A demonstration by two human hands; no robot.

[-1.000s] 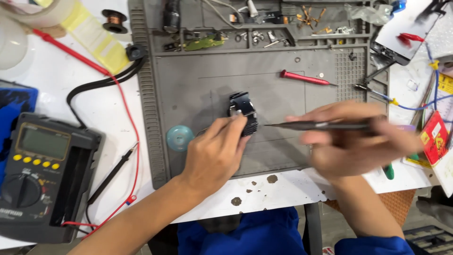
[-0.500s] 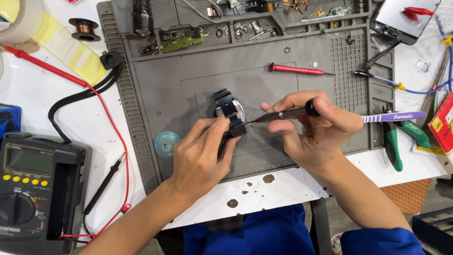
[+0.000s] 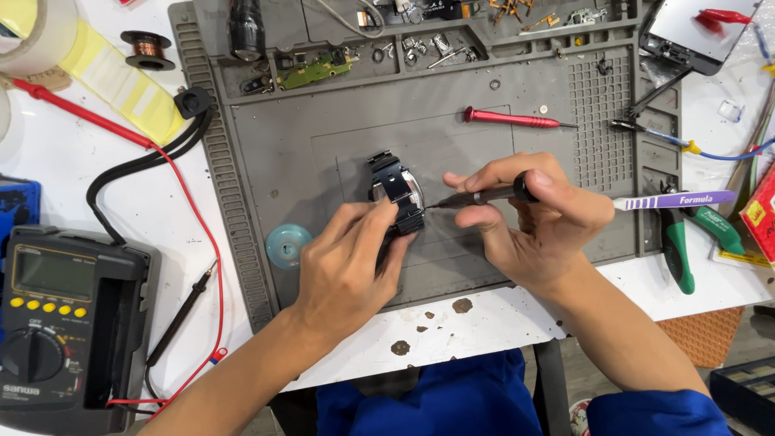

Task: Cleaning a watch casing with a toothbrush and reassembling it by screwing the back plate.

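Head view: black watch (image 3: 397,190) at mat (image 3: 323,153) centre. Left hand (image 3: 345,270), from 7 o'clock, pinches its case steady. Right hand (image 3: 533,222), at 3 o'clock, grips thin screwdriver (image 3: 476,196), tip at watch back. Looks like case-screw step; next needs steady tip seating w/ light torque.

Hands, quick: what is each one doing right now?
Left hand: closed on the watch, steadying it on the mat.
Right hand: closed on a screwdriver, tip at the watch.
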